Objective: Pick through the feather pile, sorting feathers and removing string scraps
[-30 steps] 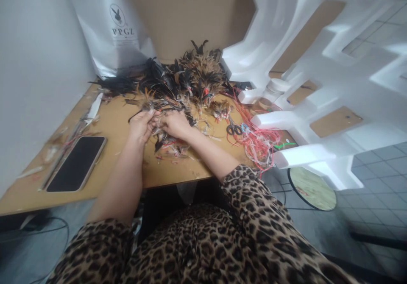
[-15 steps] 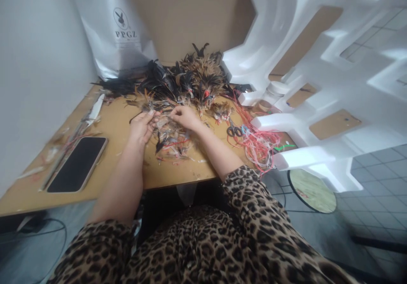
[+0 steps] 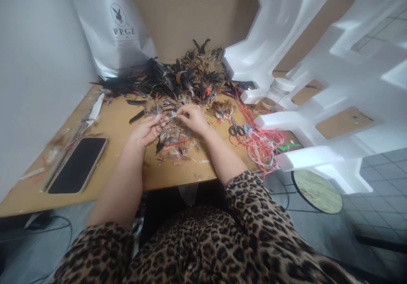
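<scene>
My left hand (image 3: pixel 149 130) is over the desk with thumb and fingers closed on what looks like a brownish feather (image 3: pixel 154 106). My right hand (image 3: pixel 193 118) is close beside it, its thumb and forefinger pinched together. A thin pale strip (image 3: pixel 172 116) shows in the gap between the hands; whether the right fingertips hold it is too small to tell. Beneath and in front of both hands lies a heap of loose feather scraps (image 3: pixel 173 142) with red bits. Behind them rises a large pile of black and brown feathers (image 3: pixel 203 70). A small tied feather bunch (image 3: pixel 222 109) lies to the right.
Black-handled scissors (image 3: pixel 238 130) lie right of my right hand, beside tangled red and white strings (image 3: pixel 265 148). A phone (image 3: pixel 78 165) rests at the left on the desk (image 3: pixel 122 148). White foam packing (image 3: pixel 305 157) stands at the right, a silver bag (image 3: pixel 124 42) at the back.
Both hands have shifted slightly right, and the left hand has come nearer to the right one. Dark feathers left of the hands now show on the desk. The view has turned slightly.
</scene>
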The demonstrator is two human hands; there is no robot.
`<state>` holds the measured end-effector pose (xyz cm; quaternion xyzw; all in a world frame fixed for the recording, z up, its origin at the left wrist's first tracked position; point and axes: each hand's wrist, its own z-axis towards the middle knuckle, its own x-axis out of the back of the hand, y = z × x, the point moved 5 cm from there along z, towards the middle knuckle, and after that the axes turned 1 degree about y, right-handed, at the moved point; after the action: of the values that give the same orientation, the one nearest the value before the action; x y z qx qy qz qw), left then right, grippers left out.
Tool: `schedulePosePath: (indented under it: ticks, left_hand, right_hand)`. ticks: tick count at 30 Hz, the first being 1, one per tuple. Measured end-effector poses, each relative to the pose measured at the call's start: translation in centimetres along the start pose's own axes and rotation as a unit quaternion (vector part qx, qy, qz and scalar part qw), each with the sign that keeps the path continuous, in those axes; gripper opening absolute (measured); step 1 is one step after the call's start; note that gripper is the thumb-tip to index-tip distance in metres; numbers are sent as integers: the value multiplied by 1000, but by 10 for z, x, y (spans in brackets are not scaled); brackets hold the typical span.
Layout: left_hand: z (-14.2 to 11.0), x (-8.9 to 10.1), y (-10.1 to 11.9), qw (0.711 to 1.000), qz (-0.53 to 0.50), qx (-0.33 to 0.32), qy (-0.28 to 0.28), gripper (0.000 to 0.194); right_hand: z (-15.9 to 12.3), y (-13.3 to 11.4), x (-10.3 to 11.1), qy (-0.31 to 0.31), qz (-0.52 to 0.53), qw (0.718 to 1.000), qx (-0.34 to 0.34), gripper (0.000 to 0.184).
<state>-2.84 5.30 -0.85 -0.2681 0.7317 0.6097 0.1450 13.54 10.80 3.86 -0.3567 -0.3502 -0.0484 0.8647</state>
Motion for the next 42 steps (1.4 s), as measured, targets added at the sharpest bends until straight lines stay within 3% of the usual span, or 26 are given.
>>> schedulePosePath:
  ticks: [5, 10, 16, 18, 22, 26, 28, 30, 42]
  left_hand:
    - [-1, -2, -7, 998, 27, 28, -41, 7]
    - [-3, -6, -12, 997, 46, 43, -46, 4]
    - [2, -3, -4, 999, 23, -37, -11, 8]
    - [3, -1, -1, 998, 31, -62, -2, 5]
    - [4, -2, -1, 994, 62, -88, -6, 7]
    - [2, -8, -4, 991, 101, -84, -40, 11]
    - [0, -10, -6, 990, 110, -78, -47, 11]
    - [-1, -11, -6, 990, 109, -72, -44, 11]
    - [10, 0, -15, 998, 60, -36, -9, 9]
  right_hand:
    - [-2, -18, 0, -29, -149, 987, 57, 25]
    - [-3, -20, -6, -36, -176, 982, 54, 30]
    - [-4, -16, 1, 102, -24, 994, -19, 24]
    - [-3, -10, -6, 110, 69, 989, -72, 24]
    - [-3, 2, -32, 66, 266, 944, -185, 29]
    - [-6, 4, -48, 58, 437, 858, -262, 26]
    - [-7, 3, -50, 58, 487, 822, -289, 24]
    - [-8, 2, -49, 64, 504, 808, -299, 23]
    - [-6, 1, -45, 116, 427, 864, -240, 22]
